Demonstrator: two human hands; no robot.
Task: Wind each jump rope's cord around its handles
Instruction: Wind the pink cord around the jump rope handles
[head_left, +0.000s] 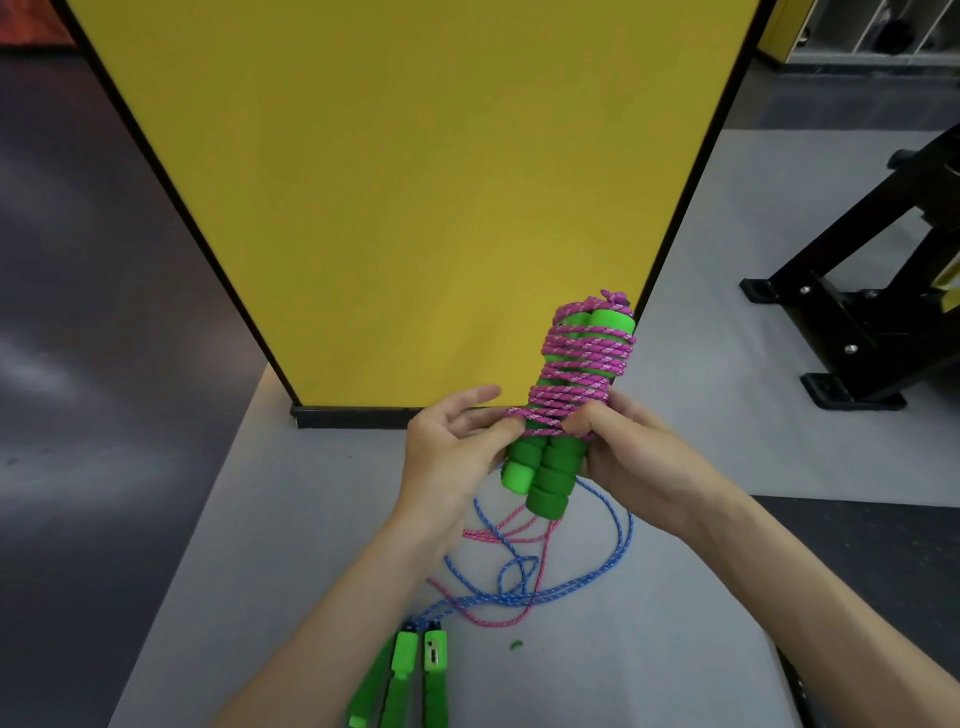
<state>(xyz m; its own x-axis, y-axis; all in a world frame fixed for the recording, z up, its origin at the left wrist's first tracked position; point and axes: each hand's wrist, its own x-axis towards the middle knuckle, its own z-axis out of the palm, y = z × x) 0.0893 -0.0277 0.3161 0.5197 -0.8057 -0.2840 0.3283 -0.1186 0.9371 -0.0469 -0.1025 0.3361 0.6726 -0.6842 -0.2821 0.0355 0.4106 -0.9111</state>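
Pair of green handles (545, 467) was held side by side above the surface (260, 545), tilted away from the person, pink cord (576, 364) wound round most of their length. Left hand (452, 452) gripped the lower part from the left, thumb on the lowest turns, forefinger sticking out. Right hand (639, 457) gripped from the right, thumb pressed on the same turns. Unwound pink tail hung down to the surface, tangled with a blue cord (618, 545). Second green handle pair (410, 670) lay at the near edge, blue cord attached. Small green scrap (515, 646) nearby. Yellow panel (415, 182) behind, black rack (872, 312) to the right.
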